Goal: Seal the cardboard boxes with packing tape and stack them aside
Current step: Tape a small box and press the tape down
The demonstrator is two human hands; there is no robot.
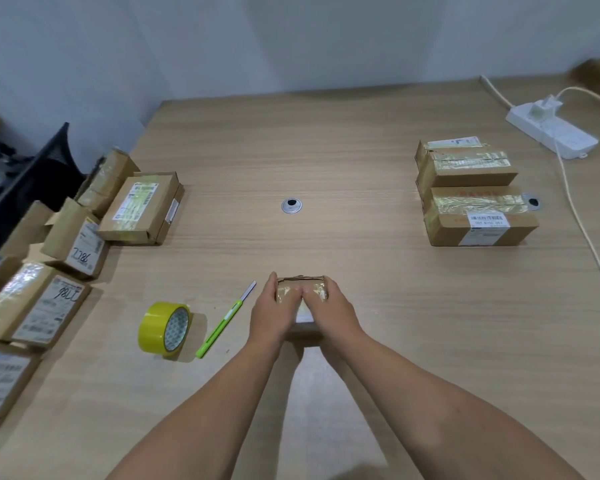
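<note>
A small cardboard box (300,284) with glossy tape across its top sits on the wooden table (326,150), near its middle front. My left hand (274,311) and my right hand (328,308) lie side by side on top of the box, thumbs pressing the tape, fingers wrapped down its left and right sides. A yellow roll of packing tape (163,329) stands on edge to the left. Between the roll and the box lies a green utility knife (219,327) with its blade out.
A stack of taped boxes (471,195) stands at the right. Several more boxes (84,237) crowd the table's left edge. A white power strip (551,131) and its cable run along the far right. A metal cable grommet (292,206) sits mid-table.
</note>
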